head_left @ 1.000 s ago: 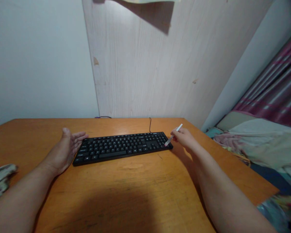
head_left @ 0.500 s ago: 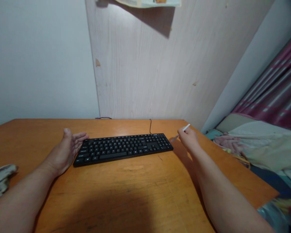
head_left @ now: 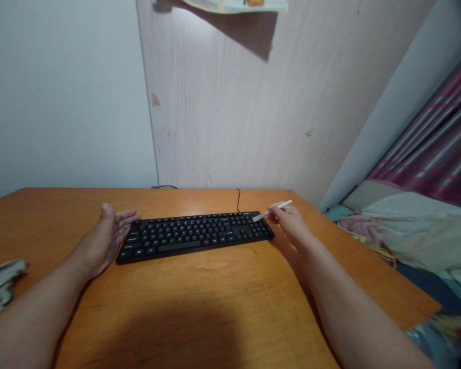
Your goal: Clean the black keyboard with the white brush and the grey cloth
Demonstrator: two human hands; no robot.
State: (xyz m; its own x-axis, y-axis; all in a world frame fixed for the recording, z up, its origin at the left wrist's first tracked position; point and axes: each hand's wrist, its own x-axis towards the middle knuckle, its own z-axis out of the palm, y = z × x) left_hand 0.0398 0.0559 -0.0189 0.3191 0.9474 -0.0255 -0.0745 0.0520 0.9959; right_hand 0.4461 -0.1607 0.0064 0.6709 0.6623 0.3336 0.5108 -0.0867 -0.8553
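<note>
Head view. Crumpled cloth at 9 o'clock edge of counter. Left hand open, palm upright against left end of black keyboard, seemingly bracing it. Keyboard flat, mid-counter, cable toward 12 o'clock. Right hand pinches thin white stick pen-style, likely for fine control; tip over number-pad keys. Bed at 3 o'clock.

Both forearms are showing bare — wrist to elbow, broad and rounded. Left hand and right hand are showing bare too — short fingers, nails too small to tell.
</note>
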